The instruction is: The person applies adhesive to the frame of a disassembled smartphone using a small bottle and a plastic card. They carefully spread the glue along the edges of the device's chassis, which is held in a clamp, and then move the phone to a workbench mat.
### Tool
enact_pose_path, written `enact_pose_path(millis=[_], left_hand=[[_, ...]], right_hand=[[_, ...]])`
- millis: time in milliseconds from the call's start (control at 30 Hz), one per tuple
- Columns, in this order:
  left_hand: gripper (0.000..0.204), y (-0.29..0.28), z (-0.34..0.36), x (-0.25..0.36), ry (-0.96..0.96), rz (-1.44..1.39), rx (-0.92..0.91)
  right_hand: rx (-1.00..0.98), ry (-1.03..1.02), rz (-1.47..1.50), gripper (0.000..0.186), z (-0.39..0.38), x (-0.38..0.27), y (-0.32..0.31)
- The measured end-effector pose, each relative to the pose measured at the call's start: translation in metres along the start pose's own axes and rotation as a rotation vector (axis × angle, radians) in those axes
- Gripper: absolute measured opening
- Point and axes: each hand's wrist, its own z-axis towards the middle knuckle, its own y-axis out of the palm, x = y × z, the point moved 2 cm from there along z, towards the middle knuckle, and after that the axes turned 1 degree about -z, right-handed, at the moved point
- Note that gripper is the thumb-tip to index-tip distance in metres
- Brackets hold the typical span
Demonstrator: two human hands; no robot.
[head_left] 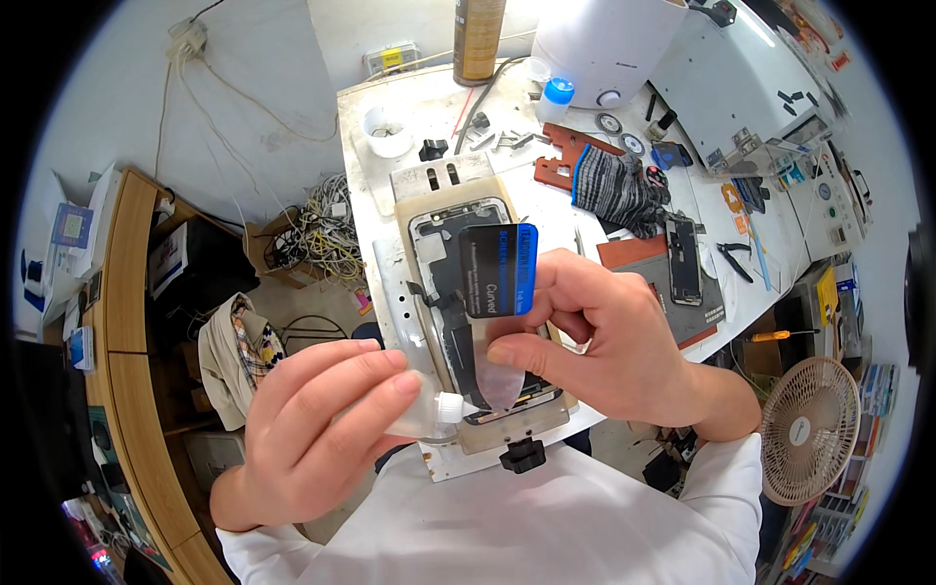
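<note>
My right hand [619, 341] pinches a thin pry card [497, 273] between thumb and fingers. The card's upper part is black and blue, and its rounded metal blade points down over an opened phone [450, 234]. That phone lies in a metal clamping fixture [447, 177] with a black knob [524, 455] at its near end. Curled round a translucent bottle [411, 417] with a white tip, my left hand [317, 419] is at the fixture's near left corner. The bottle's tip faces the blade; whether liquid comes out cannot be made out.
Right of the fixture lie a striped grey glove [616, 190], another opened phone [684, 258] and black pliers [734, 261]. Farther back stand a white cup [387, 133], a blue-capped bottle [556, 97] and a spray can [478, 41]. A fan [811, 429] stands at the right.
</note>
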Motion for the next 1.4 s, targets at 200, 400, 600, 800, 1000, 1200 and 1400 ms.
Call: enact_pose_path(millis=[200,400,600,800,1000,1200,1400], left_hand=[[0.062,0.019,-0.026,-0.017,-0.219,-0.361,0.152],[0.055,0.032,-0.025,-0.012,-0.365,-0.743,0.176],[0.059,0.010,-0.016,-0.008,-0.134,-0.146,0.030],[0.046,0.004,-0.010,0.008,-0.044,0.030,0.016],[0.045,0.007,-0.004,0.012,0.027,0.127,0.012],[0.043,0.007,0.000,0.013,0.050,0.140,-0.007],[0.053,0.008,-0.008,0.003,-0.100,-0.023,0.067]], right_hand=[[-0.030,0.031,-0.011,0.029,0.000,-0.003,-0.002],[-0.023,0.027,-0.036,0.028,-0.001,-0.004,-0.002],[-0.013,0.005,-0.038,0.029,-0.001,-0.003,-0.002],[-0.021,0.011,-0.033,0.031,0.001,-0.004,-0.001],[-0.029,0.006,-0.074,0.031,0.000,-0.005,-0.002],[-0.031,0.009,-0.075,0.030,0.000,-0.006,-0.003],[-0.048,0.012,-0.073,0.029,0.001,-0.008,-0.004]])
